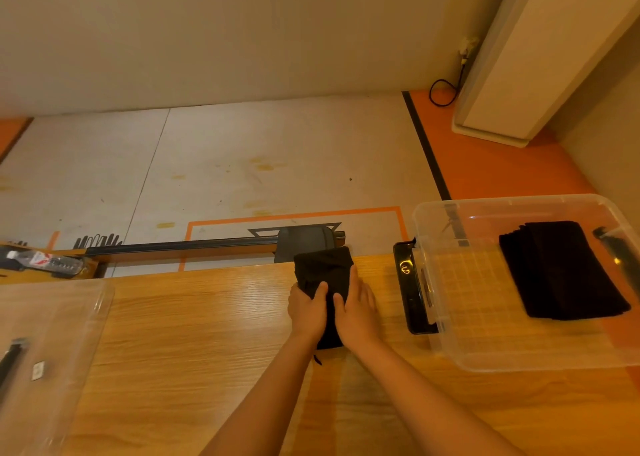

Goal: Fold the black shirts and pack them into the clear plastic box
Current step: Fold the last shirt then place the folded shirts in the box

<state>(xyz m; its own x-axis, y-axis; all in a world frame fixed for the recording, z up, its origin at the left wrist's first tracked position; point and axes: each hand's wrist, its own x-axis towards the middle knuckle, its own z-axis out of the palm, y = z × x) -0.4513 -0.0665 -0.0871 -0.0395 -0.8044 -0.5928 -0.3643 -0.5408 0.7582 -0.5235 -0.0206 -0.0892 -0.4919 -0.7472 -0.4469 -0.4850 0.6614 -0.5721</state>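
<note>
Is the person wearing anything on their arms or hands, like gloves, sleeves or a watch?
No. The left hand and right hand wear no gloves, and no watch, ring or bracelet shows. Both forearms are bare to the picture's edge, with no sleeves in view.

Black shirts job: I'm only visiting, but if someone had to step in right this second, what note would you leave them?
Left hand: grips the left edge of the shirt, thumb on top.
Right hand: fingers straight, pressing the shirt's right side.
Shirt: folded narrow, lying at the far edge of the table, left of the box.
Done: a folded black pile already lies in the box.
Left: finish this fold and lay the shirt in the box. No other loose shirts are in view. The lid lies at the table's left.
</note>
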